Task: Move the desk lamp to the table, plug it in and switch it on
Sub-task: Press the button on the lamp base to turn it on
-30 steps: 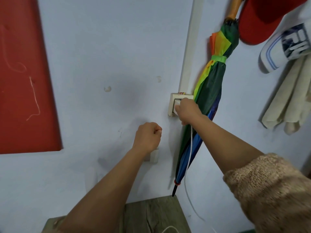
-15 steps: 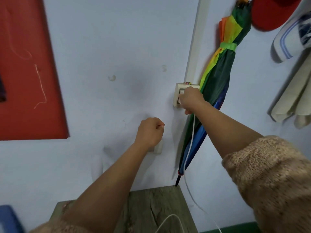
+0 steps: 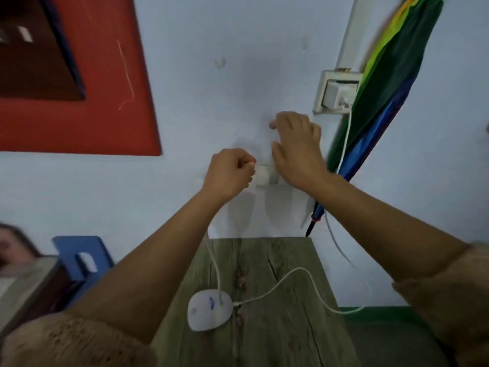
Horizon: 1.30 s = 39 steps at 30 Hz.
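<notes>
The white desk lamp's oval base point(image 3: 209, 309) rests on the wooden table point(image 3: 277, 327), and its thin neck rises toward the wall. My left hand point(image 3: 229, 173) is closed in a fist on the lamp's white head point(image 3: 262, 176). My right hand point(image 3: 296, 149) hovers just right of the head with its fingers spread, its palm over the head's right end. The lamp's white cable point(image 3: 304, 271) loops off the table's right edge and climbs to a white adapter point(image 3: 338, 95) plugged into the wall socket point(image 3: 321, 86).
A folded rainbow umbrella point(image 3: 383, 88) hangs right of the socket, its tip near the table's back corner. A red panel point(image 3: 105, 88) covers the wall at left. A blue stool point(image 3: 79, 258) and part of a person sit at the lower left.
My right hand has let go of the adapter at the socket and dropped down-left to the lamp head. The view has tilted down, so the table and lamp base now show.
</notes>
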Each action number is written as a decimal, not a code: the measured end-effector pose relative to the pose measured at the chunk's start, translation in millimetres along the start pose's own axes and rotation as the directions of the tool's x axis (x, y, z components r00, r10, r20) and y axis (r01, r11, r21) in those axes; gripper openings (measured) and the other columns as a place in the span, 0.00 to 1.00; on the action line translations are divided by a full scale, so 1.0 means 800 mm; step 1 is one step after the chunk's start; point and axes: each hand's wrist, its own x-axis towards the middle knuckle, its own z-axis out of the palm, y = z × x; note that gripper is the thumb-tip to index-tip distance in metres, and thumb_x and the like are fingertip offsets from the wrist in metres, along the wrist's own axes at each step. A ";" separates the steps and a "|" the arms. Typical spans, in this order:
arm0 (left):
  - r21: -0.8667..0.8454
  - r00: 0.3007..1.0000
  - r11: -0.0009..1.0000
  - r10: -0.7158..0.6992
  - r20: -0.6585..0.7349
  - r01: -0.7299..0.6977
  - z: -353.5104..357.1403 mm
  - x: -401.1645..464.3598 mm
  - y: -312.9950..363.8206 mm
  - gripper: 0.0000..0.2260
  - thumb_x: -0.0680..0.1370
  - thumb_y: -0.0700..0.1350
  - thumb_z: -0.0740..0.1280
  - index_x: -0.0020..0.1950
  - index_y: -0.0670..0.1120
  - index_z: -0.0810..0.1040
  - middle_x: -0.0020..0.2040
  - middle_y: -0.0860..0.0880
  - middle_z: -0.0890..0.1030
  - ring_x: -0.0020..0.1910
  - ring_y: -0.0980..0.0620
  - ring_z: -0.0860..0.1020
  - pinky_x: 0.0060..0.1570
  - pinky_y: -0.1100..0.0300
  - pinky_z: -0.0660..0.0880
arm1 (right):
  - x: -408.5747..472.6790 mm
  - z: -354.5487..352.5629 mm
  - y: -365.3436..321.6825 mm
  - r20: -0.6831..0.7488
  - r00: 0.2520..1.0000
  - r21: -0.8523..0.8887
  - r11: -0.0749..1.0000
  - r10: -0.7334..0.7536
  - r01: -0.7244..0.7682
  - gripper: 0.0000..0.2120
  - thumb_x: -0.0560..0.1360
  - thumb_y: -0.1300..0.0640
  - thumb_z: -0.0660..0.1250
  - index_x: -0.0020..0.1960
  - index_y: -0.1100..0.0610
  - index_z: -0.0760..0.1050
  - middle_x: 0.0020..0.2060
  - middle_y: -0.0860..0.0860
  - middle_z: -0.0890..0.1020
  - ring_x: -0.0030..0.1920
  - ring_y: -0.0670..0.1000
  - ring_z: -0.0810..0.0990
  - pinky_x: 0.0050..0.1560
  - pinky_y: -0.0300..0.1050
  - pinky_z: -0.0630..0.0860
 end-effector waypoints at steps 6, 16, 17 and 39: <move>0.005 0.997 0.998 -0.059 0.044 0.058 -0.035 -0.078 -0.060 0.05 0.76 0.39 0.66 0.48 0.41 0.82 0.39 0.44 0.84 0.34 0.52 0.83 0.35 0.62 0.81 | -0.138 0.091 -0.061 0.445 0.895 0.194 0.979 -0.038 -0.055 0.15 0.72 0.64 0.62 0.57 0.56 0.74 0.60 0.52 0.76 0.63 0.55 0.71 0.58 0.47 0.59; 0.372 0.938 0.917 -0.245 0.247 0.142 -0.032 -0.221 -0.195 0.09 0.76 0.41 0.64 0.42 0.40 0.81 0.39 0.41 0.83 0.39 0.45 0.80 0.45 0.50 0.79 | -0.233 0.149 -0.086 0.724 0.689 0.155 0.981 -0.035 -0.113 0.14 0.74 0.64 0.60 0.59 0.58 0.74 0.57 0.56 0.79 0.56 0.56 0.77 0.56 0.48 0.72; 0.410 0.926 0.898 -0.280 0.255 0.158 -0.028 -0.229 -0.210 0.09 0.77 0.41 0.63 0.45 0.41 0.82 0.42 0.42 0.84 0.40 0.46 0.80 0.46 0.52 0.79 | -0.237 0.150 -0.086 0.732 0.680 0.157 0.980 -0.031 -0.124 0.14 0.74 0.64 0.60 0.59 0.58 0.74 0.58 0.56 0.79 0.57 0.56 0.77 0.56 0.47 0.71; 0.707 0.653 0.669 -0.645 0.398 0.230 0.074 -0.277 -0.335 0.39 0.76 0.44 0.65 0.77 0.48 0.40 0.79 0.42 0.43 0.77 0.41 0.48 0.74 0.46 0.53 | -0.262 0.173 -0.038 0.721 0.693 0.177 0.970 -0.011 -0.168 0.17 0.71 0.68 0.60 0.57 0.58 0.75 0.58 0.56 0.79 0.60 0.57 0.74 0.65 0.53 0.66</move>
